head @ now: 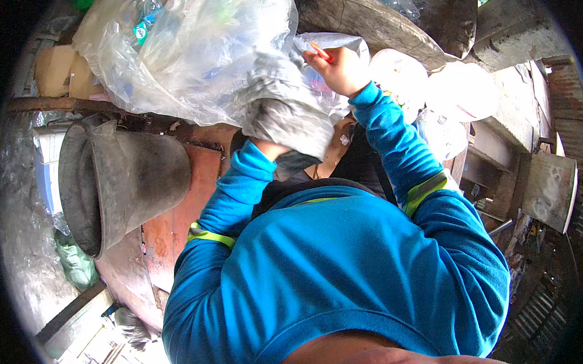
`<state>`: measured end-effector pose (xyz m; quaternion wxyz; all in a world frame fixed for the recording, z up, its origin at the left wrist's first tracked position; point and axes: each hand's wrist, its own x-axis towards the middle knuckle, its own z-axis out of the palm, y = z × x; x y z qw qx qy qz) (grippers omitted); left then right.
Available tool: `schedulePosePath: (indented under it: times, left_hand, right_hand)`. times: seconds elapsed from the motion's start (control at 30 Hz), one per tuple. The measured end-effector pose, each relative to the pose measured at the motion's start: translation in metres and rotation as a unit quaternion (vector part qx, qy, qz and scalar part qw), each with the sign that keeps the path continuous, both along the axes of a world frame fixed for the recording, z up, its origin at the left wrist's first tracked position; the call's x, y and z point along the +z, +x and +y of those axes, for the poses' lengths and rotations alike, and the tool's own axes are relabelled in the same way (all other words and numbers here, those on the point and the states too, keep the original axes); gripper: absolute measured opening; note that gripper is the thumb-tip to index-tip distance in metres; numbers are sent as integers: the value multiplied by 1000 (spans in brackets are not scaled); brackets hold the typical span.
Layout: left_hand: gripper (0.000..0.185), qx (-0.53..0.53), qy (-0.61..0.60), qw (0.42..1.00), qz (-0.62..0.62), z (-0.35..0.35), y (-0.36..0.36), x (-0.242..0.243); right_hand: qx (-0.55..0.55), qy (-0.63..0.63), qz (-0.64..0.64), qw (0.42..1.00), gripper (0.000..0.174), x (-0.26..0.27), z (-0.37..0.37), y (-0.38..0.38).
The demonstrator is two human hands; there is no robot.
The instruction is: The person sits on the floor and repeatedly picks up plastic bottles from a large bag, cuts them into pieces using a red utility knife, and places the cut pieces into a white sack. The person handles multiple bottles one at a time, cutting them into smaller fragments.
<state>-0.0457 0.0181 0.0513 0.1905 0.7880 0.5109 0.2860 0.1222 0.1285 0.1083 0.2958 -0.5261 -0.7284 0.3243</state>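
Observation:
My right hand [344,70] is closed around a slim orange-red object [320,51], perhaps a tool handle; the rest of it is hidden. A crumpled grey plastic bag [289,115], partly blurred, is held up by my left hand [270,149], and its folds cover the fingers. Just beyond both hands lies a large clear plastic sack [195,55] with plastic bottles and other plastic inside. Inside it, a green-labelled bottle [141,32] shows near the sack's left side. A smaller translucent bag [359,42] is behind my right hand.
A large dark tub [132,178] lies on its side at left, over reddish boards [165,234]. Thick wooden beams [372,22] cross the upper right. White rounded containers [461,92] and a clear bag [441,133] stand right of my forearm. A green bag [75,261] sits lower left.

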Motion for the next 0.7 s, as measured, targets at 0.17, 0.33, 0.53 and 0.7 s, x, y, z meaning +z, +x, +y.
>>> schedulePosePath:
  times: [0.17, 0.33, 0.53, 0.7]
  left_hand:
    - [45, 47, -13, 996, -68, 10, 5, -54]
    - [37, -9, -1, 1000, 13, 22, -8, -17]
    - [30, -2, -179, 972, -151, 25, -16, -72]
    - [38, 22, -145, 965, -219, 26, -7, -52]
  right_hand:
    - [69, -29, 10, 997, 57, 14, -7, -2]
    - [170, -49, 137, 975, 20, -12, -3, 56]
    - [193, 108, 59, 974, 16, -2, -36, 76]
    - [163, 174, 31, 971, 21, -2, -42, 82]
